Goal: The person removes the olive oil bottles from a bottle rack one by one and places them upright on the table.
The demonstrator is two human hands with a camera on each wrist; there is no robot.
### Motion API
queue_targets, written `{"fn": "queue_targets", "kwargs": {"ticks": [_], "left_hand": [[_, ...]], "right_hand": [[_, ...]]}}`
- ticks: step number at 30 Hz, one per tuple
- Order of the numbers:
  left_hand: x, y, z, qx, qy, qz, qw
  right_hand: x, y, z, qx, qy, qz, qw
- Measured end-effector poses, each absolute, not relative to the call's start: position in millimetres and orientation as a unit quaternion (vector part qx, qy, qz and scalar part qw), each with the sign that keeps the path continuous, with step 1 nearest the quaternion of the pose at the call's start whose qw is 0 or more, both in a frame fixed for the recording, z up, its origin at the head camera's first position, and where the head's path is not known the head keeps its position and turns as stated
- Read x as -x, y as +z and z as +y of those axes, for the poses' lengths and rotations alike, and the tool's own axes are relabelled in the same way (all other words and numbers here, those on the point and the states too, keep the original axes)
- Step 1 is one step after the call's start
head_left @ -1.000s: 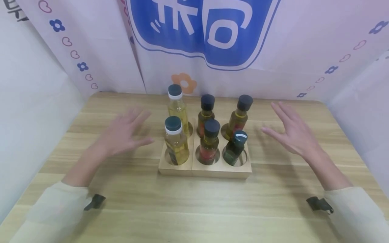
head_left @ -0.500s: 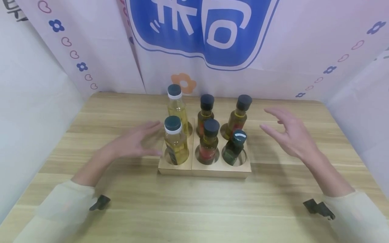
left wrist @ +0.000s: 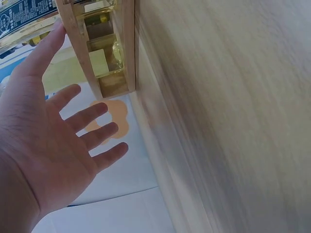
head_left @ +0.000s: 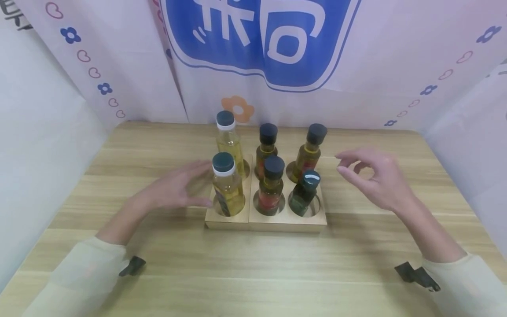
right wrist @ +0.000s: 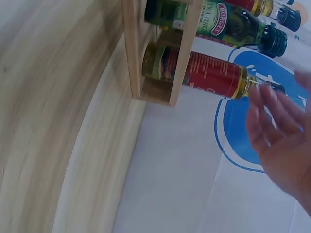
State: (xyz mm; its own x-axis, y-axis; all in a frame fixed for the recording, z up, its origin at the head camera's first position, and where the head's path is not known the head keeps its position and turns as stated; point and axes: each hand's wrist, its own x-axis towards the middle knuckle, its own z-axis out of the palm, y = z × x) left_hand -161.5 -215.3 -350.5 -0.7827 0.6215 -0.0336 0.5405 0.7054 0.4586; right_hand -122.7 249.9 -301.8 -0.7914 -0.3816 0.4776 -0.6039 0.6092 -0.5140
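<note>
Two bare hands flank a wooden bottle rack at mid-frame on the counter.

Near: pale woodgrain counter (head_left: pixel 253 273). The left hand (head_left: pixel 180 187), fingers spread, sits just beside the front clear bottle (head_left: pixel 227 185) of yellow oil; the right hand (head_left: pixel 376 178), fingers loosely curled, holds nothing. The blocky rack (head_left: pixel 265 220) holds six dark-capped glass bottles in round holes.

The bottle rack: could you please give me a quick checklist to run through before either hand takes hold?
1. Rack flat on the table: ok.
2. All six holes filled: ok.
3. Caps on all bottles: ok.
4. Left hand free, fingers straight beside the front left bottle: ok.
5. Left hand touching that bottle: cannot tell.
6. Right hand free, fingers loosely curled, clear of the back right bottle: ok.
</note>
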Motion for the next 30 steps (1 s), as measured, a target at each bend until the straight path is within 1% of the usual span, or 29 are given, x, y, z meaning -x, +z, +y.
{"fn": "queue_targets", "kwargs": {"ticks": [5, 7, 11, 15, 25, 30], "left_hand": [[163, -354, -214, -0.323, 0.210, 0.919, 0.084], [164, -355, -215, -0.319, 0.206, 0.921, 0.086], [164, -356, -215, -0.314, 0.197, 0.924, 0.090], [165, -355, -214, -0.314, 0.191, 0.925, 0.093], [168, -352, -212, -0.331, 0.179, 0.923, 0.086], [168, -353, -211, -0.339, 0.191, 0.916, 0.096]], "right_hand": [[119, -304, 241, -0.342, 0.409, -0.841, 0.095], [119, -305, 236, -0.351, 0.435, -0.826, 0.070], [121, -306, 226, -0.340, 0.458, -0.821, 0.027], [123, -309, 220, -0.323, 0.464, -0.825, -0.005], [127, -316, 214, -0.298, 0.459, -0.837, 0.000], [126, -318, 214, -0.297, 0.477, -0.827, -0.005]]}}
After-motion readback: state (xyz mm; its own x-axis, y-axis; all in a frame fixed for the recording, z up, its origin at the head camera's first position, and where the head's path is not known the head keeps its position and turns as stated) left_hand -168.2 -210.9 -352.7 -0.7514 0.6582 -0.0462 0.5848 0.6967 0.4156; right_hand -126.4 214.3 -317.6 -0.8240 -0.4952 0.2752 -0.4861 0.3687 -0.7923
